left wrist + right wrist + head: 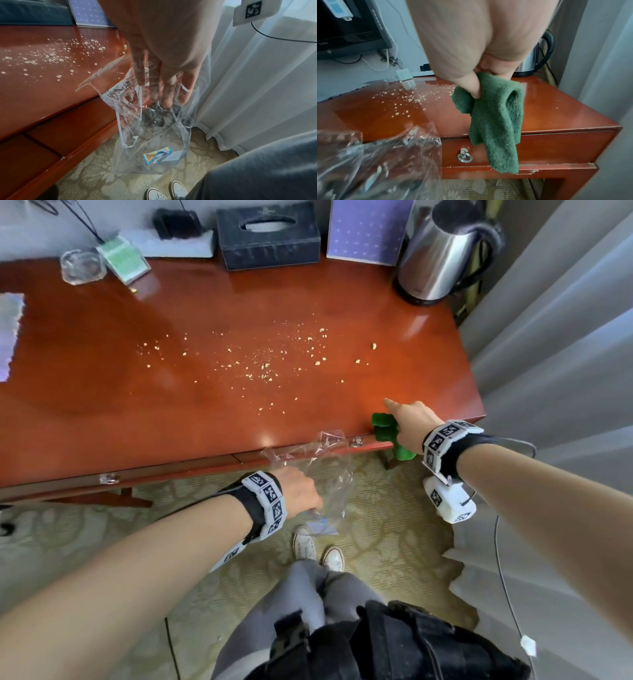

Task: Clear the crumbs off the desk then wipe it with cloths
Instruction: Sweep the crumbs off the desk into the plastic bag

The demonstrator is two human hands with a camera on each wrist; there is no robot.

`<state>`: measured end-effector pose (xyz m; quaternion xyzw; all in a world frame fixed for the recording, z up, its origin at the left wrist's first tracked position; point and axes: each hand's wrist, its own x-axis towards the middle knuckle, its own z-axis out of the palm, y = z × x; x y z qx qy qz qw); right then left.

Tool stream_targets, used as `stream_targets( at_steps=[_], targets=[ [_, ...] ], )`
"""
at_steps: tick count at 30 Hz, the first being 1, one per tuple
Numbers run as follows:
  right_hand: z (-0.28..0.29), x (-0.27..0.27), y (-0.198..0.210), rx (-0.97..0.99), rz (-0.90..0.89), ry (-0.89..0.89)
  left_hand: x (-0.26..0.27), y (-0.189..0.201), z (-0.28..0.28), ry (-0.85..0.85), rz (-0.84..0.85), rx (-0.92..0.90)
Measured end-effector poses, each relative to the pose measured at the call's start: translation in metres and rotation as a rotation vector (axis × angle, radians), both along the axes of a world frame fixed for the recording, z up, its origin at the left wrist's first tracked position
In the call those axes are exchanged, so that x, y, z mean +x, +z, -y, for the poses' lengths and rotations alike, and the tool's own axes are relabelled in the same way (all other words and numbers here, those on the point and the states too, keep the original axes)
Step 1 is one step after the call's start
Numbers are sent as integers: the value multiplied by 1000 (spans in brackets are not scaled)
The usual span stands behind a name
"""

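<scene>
Pale crumbs (263, 361) lie scattered over the middle of the glossy red-brown desk (137, 412); they also show in the wrist views as crumbs (51, 56) and crumbs (406, 100). My left hand (299, 489) holds a clear plastic bag (329, 470) just below the desk's front edge. The bag (150, 142) hangs down with a small wrapper in its bottom, and my left hand's (164, 100) fingers are wrapped in its plastic. My right hand (407, 422) grips a green cloth (385, 428) at the front right edge, index finger pointing out. The cloth (498, 115) dangles over the drawer front.
Along the back stand a steel kettle (442, 254), a dark tissue box (269, 237), a purple card (368, 231) and a glass ashtray (82, 266). A pale curtain (565, 371) hangs right of the desk. A ring handle (464, 157) is on the drawer. My shoes (318, 546) are on patterned carpet.
</scene>
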<state>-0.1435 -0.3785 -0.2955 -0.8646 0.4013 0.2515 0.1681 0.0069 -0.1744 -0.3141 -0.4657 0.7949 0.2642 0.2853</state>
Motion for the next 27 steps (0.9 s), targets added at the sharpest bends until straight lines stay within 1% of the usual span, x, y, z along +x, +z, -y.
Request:
stream_targets(
  at_steps=[4,7,10,13,15,19,21,24,27],
  targets=[
    [20,3,-13,-70,44,-90,-2,-11,7,-14,-28,34],
    [38,7,-16,-101,163,-187,-3,-21,12,5,-46,41],
    [62,16,-12,-156,289,-299,-2,-27,20,15,-42,64],
    [95,26,-3,-202,361,-465,-2,-33,33,40,-42,82],
    [124,33,2,-236,411,-522,-2,-36,42,65,-41,99],
    [183,56,-3,-320,429,-431,-7,-44,53,126,-34,144],
    [201,69,-10,-313,443,-389,-10,-48,57,141,-28,155],
    [212,88,-32,-208,482,-369,-19,-53,67,138,-5,157],
    [206,103,-63,-50,437,-297,-26,-54,76,147,7,177]
  ],
)
